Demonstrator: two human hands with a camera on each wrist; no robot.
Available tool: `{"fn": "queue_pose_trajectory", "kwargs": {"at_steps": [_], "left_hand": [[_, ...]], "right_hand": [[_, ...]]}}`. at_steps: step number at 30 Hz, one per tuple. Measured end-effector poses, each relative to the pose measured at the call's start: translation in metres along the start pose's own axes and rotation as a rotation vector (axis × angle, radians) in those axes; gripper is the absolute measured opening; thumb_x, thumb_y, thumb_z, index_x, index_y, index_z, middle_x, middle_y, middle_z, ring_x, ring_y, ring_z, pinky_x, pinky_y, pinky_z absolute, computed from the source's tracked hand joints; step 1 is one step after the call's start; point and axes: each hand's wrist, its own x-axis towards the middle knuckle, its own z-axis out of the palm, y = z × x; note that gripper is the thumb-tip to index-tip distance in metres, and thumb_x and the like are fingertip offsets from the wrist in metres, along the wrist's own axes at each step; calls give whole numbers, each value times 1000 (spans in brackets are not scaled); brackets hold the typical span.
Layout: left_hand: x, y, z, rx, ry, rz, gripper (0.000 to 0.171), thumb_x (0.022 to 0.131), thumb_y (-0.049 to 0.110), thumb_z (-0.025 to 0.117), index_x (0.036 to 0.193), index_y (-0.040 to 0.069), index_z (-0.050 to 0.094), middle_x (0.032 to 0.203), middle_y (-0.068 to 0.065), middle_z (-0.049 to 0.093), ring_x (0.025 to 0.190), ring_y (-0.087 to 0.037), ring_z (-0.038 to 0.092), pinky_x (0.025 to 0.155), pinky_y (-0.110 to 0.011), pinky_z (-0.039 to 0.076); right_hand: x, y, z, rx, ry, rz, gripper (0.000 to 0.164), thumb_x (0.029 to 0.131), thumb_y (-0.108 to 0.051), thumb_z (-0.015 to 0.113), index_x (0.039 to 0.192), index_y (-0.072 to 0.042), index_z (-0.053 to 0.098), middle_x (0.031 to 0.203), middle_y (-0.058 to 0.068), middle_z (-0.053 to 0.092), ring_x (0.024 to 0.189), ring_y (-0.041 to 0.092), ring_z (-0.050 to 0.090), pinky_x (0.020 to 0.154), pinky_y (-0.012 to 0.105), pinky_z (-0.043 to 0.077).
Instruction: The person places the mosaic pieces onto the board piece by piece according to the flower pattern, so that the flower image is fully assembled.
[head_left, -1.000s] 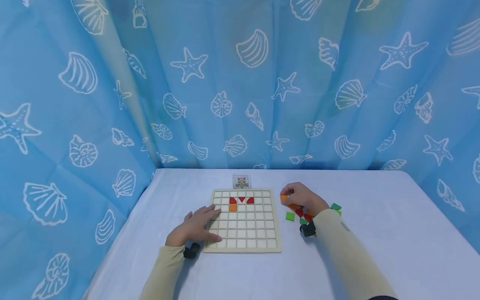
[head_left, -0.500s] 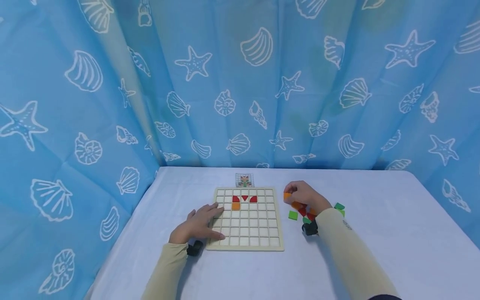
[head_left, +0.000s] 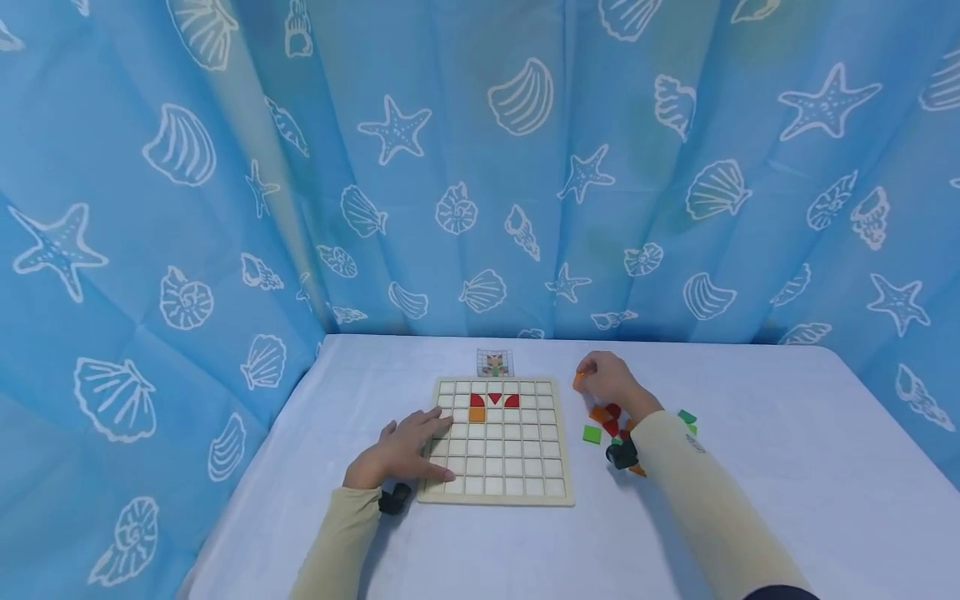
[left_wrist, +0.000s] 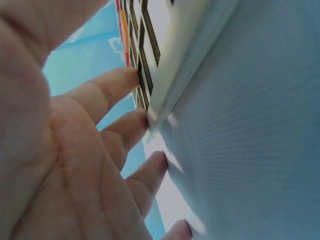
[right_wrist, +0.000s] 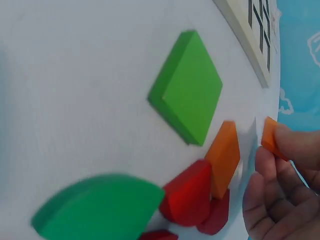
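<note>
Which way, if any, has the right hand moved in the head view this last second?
Yes: the right hand has shifted up the picture relative to the board, its orange piece now near the board's top-edge level.

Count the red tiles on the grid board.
3, in the second row from the top of the grid board: red quarter-circle left, red triangle middle, second red quarter-circle right. Any under the left hand would be hidden.
</note>
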Motion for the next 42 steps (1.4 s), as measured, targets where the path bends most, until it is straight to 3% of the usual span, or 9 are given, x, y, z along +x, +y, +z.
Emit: {"fn": "queue_pose_trajectory", "kwargs": {"at_steps": [4, 10, 24, 32, 39, 42], "left_hand": [[0, 1, -3, -4, 6, -8, 91, 75, 51, 82, 152, 24, 41, 163, -4, 28, 151, -34, 22, 118, -67, 12], [-1, 1, -3, -13, -6, -5, 92, 75, 53, 81, 152, 25, 40, 164, -4, 27, 151, -34, 21, 118, -67, 11], [0, 1, -4, -16, 4, 14, 92, 75, 54, 81, 152, 25, 41, 163, -4, 28, 151, -34, 22, 117, -68, 12], [2, 3, -6, -1, 11, 4, 92, 75, 54, 81, 152, 25, 40, 163, -3, 28, 151, -33, 22, 118, -67, 13], [1, 2, -1, -23, -2, -3, 93, 74, 54, 81, 152, 24, 41, 163, -4, 28, 151, -34, 22, 118, -67, 12], [-1, 0, 0, -19, -3, 1, 92, 75, 55, 80, 152, 24, 40, 163, -4, 28, 151, -34, 22, 118, -68, 12]], "right_hand": [[1, -7, 3, 26, 76, -17, 25, 91, -13, 65, 114, -2, 64, 113, 18, 64, 97, 28, 58, 88, 39, 53], [1, -23, 16, 175, 103, 30, 27, 94, -14, 65, 118, -2, 61, 107, 17, 66, 82, 20, 69, 73, 28, 57], [-9, -64, 58, 314, -22, -66, 27, 100, -12, 56, 123, -4, 66, 113, 16, 66, 79, 20, 61, 61, 23, 51], [-24, -79, 70, 253, -42, -209, 30, 99, -10, 57, 127, -2, 65, 115, 15, 66, 83, 21, 61, 62, 27, 47], [-30, -81, 82, 306, -49, -199, 19, 95, -9, 65, 113, -7, 64, 102, 11, 62, 83, 18, 64, 66, 30, 52], [-32, -82, 85, 281, -61, -216, 16, 94, -10, 66, 110, -9, 66, 100, 8, 64, 84, 17, 63, 66, 30, 52]]}}
